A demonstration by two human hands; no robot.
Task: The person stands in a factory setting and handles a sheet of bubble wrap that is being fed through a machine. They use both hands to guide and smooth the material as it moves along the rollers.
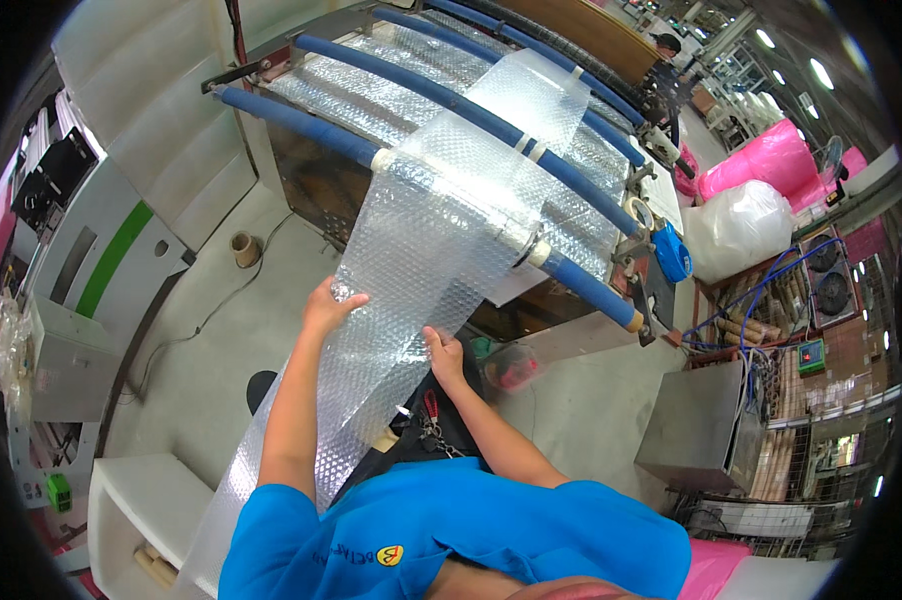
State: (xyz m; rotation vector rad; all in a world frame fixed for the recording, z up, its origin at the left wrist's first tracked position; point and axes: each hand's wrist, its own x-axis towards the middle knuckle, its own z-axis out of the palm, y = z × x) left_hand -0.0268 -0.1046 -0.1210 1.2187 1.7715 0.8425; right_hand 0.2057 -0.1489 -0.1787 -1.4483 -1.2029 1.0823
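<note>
The head view took in, nearest, the person's blue shirt (451, 525), with a clear bubble-wrap sheet (396, 285) trailing past its left side. Farther up, the left hand (329, 308) was at the sheet's left edge and the right hand (445, 356) at its right edge. On each, the thumb lay over the film while the other fingers, partly hidden, seemed closed around the margin; how hard they pinched could not be told. Between them the sheet sloped up to the near edge of the roller frame (321, 185), crossed the near blue roller (291, 122) and ran on toward the frame's far edge.

The film looked very light and limp, likely to sag or crease if held by one side only. Its glossy face would probably slip under a loose touch, and its bubbles would pop under a hard squeeze. The two long margins, level with each other, seemed the best hold. At the frame's right corner hung a blue tape dispenser (671, 252); beyond stood pink rolls (761, 165).
</note>
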